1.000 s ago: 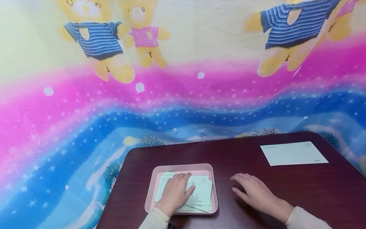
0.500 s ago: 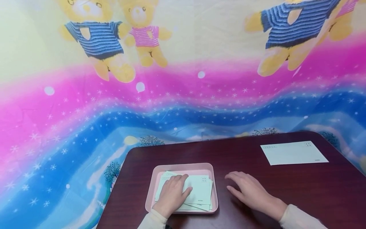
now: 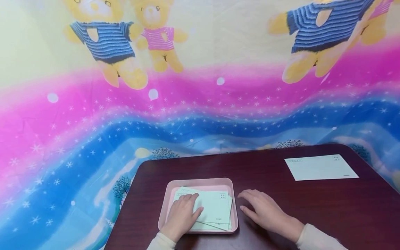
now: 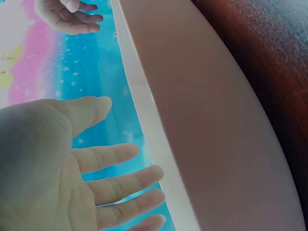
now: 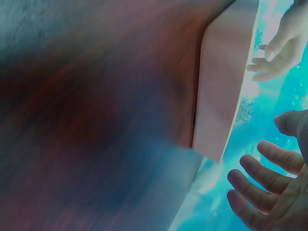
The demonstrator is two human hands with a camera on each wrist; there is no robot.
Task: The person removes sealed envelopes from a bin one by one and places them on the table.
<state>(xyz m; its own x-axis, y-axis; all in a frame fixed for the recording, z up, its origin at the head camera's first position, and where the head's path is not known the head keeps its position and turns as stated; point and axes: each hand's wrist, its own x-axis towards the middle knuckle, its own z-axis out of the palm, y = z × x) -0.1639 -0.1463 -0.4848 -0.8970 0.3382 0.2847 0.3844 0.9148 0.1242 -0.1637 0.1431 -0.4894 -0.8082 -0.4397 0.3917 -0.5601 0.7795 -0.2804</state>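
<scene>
A shallow pink tray point(image 3: 235, 222) holds several pale green envelopes point(image 3: 215, 207) in a loose, slightly fanned pile. Over the pile's left part is my left hand point(image 3: 182, 215), which hides some of it. In the left wrist view the left hand point(image 4: 72, 163) has its fingers loosely extended near the tray wall point(image 4: 192, 110), holding nothing. Just right of the tray is my right hand point(image 3: 265, 210), its fingers pointing towards the tray's right side. Seen from the right wrist, the right hand point(image 5: 274, 187) is relaxed with spread fingers and grasps nothing.
One pale envelope point(image 3: 322, 167) lies by itself at the back right of the dark reddish-brown table point(image 3: 218, 168). Behind the table hangs a colourful cloth point(image 3: 200, 104) printed with bears and snowflakes.
My right hand has moved left across the table to near the tray. The left hand has shifted a little to the left over the envelopes. The tray and envelopes look unchanged.
</scene>
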